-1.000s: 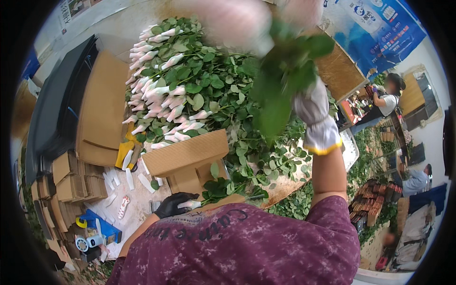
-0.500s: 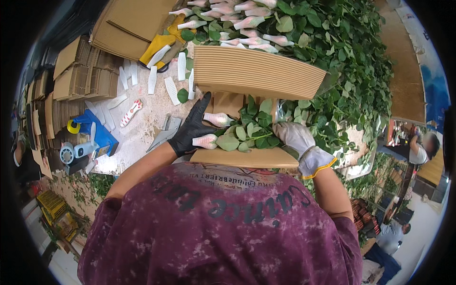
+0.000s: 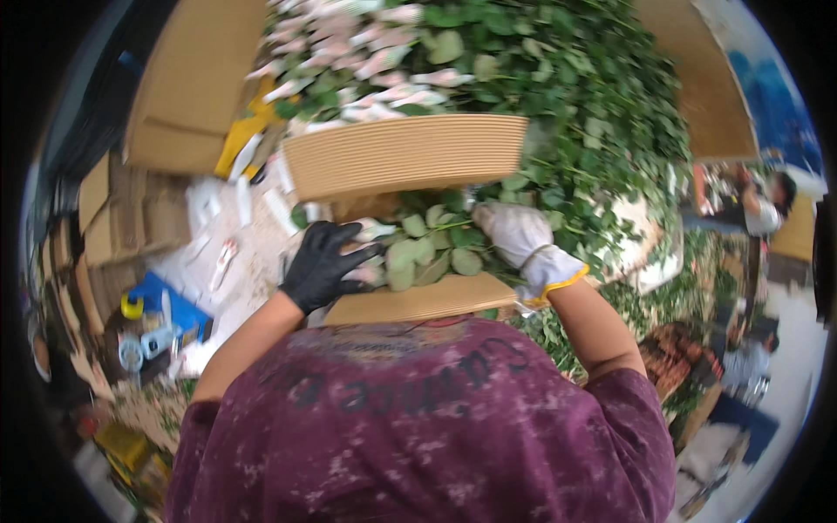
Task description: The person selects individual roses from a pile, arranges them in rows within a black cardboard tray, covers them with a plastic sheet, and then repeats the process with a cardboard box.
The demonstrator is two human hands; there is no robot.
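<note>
A small bunch of leafy roses (image 3: 427, 253) lies in front of me between cardboard pieces, its pale pink heads in white mesh sleeves to the left. My left hand (image 3: 324, 266), in a black glove, is at the heads with its fingers spread, a sleeved head showing between thumb and fingers. On the stem side, my right hand (image 3: 519, 240) in a whitish glove is closed round the stems, which its fingers partly hide. A thick stack of corrugated cardboard (image 3: 405, 157) rises just beyond the bunch. Nearer my body is a flat cardboard flap (image 3: 418, 301).
Many sleeved roses with leafy stems (image 3: 558, 96) are heaped at the back. To the left are a blue tape dispenser (image 3: 166, 318), white mesh sleeves (image 3: 244, 200), a yellow glove (image 3: 235, 144) and stacked cardboard (image 3: 131, 218). Other people (image 3: 763, 205) are at far right.
My left hand has moved in over the rose heads, its fingers now bent around them. The right hand stays at the stems. The whole view has shifted and blurred.
</note>
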